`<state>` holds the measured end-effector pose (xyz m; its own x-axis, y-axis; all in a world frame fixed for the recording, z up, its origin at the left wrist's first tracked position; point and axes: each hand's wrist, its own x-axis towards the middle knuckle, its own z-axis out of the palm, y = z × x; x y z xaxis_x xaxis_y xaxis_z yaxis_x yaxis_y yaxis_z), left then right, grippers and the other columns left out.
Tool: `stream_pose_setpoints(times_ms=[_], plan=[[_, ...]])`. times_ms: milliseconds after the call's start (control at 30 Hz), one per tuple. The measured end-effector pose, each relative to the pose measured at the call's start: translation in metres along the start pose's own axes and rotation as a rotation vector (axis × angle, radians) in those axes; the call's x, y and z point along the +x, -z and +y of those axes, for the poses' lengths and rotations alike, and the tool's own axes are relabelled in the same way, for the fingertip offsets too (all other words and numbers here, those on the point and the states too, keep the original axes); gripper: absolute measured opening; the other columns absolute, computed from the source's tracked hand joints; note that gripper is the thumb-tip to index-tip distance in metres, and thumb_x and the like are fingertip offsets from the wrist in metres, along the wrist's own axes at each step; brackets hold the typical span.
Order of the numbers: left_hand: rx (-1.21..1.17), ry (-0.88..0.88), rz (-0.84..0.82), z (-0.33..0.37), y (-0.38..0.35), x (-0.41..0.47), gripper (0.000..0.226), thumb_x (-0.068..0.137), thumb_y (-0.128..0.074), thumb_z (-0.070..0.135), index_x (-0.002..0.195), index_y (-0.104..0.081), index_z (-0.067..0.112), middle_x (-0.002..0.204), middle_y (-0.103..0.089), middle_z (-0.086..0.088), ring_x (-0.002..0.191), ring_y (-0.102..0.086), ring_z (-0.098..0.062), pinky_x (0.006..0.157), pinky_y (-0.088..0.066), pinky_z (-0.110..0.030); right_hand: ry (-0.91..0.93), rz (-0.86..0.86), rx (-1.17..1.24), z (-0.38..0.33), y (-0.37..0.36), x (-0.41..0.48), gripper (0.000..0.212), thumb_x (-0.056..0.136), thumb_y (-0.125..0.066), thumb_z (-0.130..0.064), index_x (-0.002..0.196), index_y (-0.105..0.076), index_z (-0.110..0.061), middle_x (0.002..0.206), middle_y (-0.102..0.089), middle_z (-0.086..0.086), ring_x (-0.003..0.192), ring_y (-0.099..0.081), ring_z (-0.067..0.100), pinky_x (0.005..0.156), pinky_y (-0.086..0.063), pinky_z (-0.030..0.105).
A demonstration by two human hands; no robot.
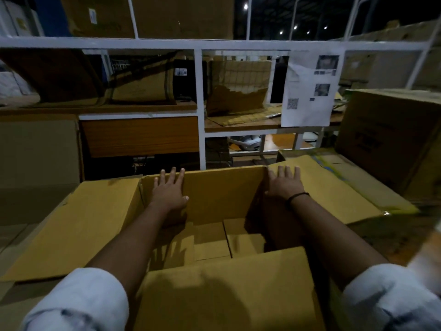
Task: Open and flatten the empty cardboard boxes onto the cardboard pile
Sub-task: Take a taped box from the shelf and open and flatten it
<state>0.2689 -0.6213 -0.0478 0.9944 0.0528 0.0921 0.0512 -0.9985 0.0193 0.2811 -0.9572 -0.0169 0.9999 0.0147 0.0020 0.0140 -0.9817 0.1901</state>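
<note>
An open brown cardboard box [214, 194] stands right in front of me with its top flaps spread out to the left, right and near side. Its bottom flaps show inside. My left hand [170, 187] lies flat with straight fingers against the inside of the far wall, near the left corner. My right hand [285, 181] presses flat with spread fingers on the far right corner, where the right flap [329, 187] folds outward. Both forearms reach down into the box.
A white metal rack [200, 108] with cardboard sheets and a printed paper [310, 91] stands behind the box. A closed carton [391, 134] sits at the right, flat cardboard [38, 151] leans at the left.
</note>
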Motion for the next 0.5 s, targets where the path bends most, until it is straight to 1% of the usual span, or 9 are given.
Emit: stream_pose_setpoints(times_ms=[67, 133, 200, 267, 333, 400, 500], plan=[[-0.019, 0.000, -0.012, 0.000, 0.000, 0.001, 0.100, 0.098, -0.058, 0.054, 0.162, 0.015, 0.029, 0.172, 0.013, -0.007, 0.156, 0.013, -0.037, 0.127, -0.003, -0.055, 0.056, 0.005, 0.025, 0.021, -0.011, -0.004, 0.084, 0.102, -0.045, -0.055, 0.165, -0.002, -0.021, 0.171, 0.000, 0.020, 0.157, 0.001, 0.040, 0.126, -0.002, 0.058], [-0.073, 0.022, -0.036, 0.002, 0.003, 0.001, 0.099, 0.097, -0.059, 0.053, 0.162, 0.012, 0.029, 0.172, 0.013, -0.007, 0.156, 0.014, -0.038, 0.127, -0.004, -0.055, 0.095, -0.003, 0.111, 0.026, -0.007, -0.007, 0.081, 0.103, -0.045, -0.056, 0.165, -0.003, -0.023, 0.171, 0.002, 0.018, 0.158, 0.003, 0.037, 0.127, -0.001, 0.052], [-0.174, 0.054, -0.083, 0.009, 0.014, -0.002, 0.096, 0.098, -0.059, 0.051, 0.164, 0.007, 0.028, 0.172, 0.011, -0.006, 0.155, 0.016, -0.041, 0.125, -0.005, -0.057, 0.106, -0.029, 0.190, 0.021, -0.001, -0.012, 0.077, 0.104, -0.044, -0.055, 0.165, -0.007, -0.024, 0.171, 0.003, 0.017, 0.158, 0.005, 0.034, 0.127, 0.000, 0.049], [-0.257, 0.048, -0.157, 0.018, 0.031, -0.009, 0.084, 0.101, -0.057, 0.044, 0.165, -0.003, 0.028, 0.172, 0.006, -0.005, 0.154, 0.016, -0.043, 0.124, -0.004, -0.058, 0.122, -0.044, 0.213, 0.015, 0.001, -0.020, 0.075, 0.104, -0.042, -0.056, 0.164, -0.012, -0.023, 0.171, 0.002, 0.016, 0.158, 0.004, 0.035, 0.128, -0.001, 0.051], [-0.290, 0.018, -0.206, 0.027, 0.051, -0.026, 0.068, 0.104, -0.051, 0.032, 0.164, -0.017, 0.030, 0.173, 0.000, -0.003, 0.154, 0.014, -0.043, 0.124, -0.001, -0.058, 0.149, -0.053, 0.254, 0.006, 0.007, -0.031, 0.077, 0.103, -0.041, -0.059, 0.165, -0.012, -0.023, 0.172, 0.001, 0.014, 0.158, 0.001, 0.035, 0.127, -0.003, 0.055], [-0.304, 0.018, -0.182, 0.032, 0.071, -0.055, 0.063, 0.103, -0.046, 0.024, 0.162, -0.025, 0.034, 0.173, -0.001, -0.004, 0.155, 0.015, -0.040, 0.124, 0.003, -0.056, 0.201, -0.015, 0.292, -0.014, 0.026, -0.053, 0.076, 0.104, -0.040, -0.059, 0.164, -0.012, -0.023, 0.172, 0.001, 0.012, 0.158, 0.001, 0.033, 0.127, -0.004, 0.055], [-0.220, 0.082, -0.084, 0.027, 0.087, -0.100, 0.062, 0.103, -0.044, 0.026, 0.161, -0.025, 0.037, 0.172, 0.006, -0.008, 0.153, 0.022, -0.043, 0.123, 0.011, -0.059, 0.291, 0.064, 0.410, -0.057, 0.058, -0.107, 0.069, 0.105, -0.038, -0.057, 0.163, -0.015, -0.028, 0.172, -0.003, 0.003, 0.158, 0.000, 0.025, 0.127, -0.003, 0.048]])
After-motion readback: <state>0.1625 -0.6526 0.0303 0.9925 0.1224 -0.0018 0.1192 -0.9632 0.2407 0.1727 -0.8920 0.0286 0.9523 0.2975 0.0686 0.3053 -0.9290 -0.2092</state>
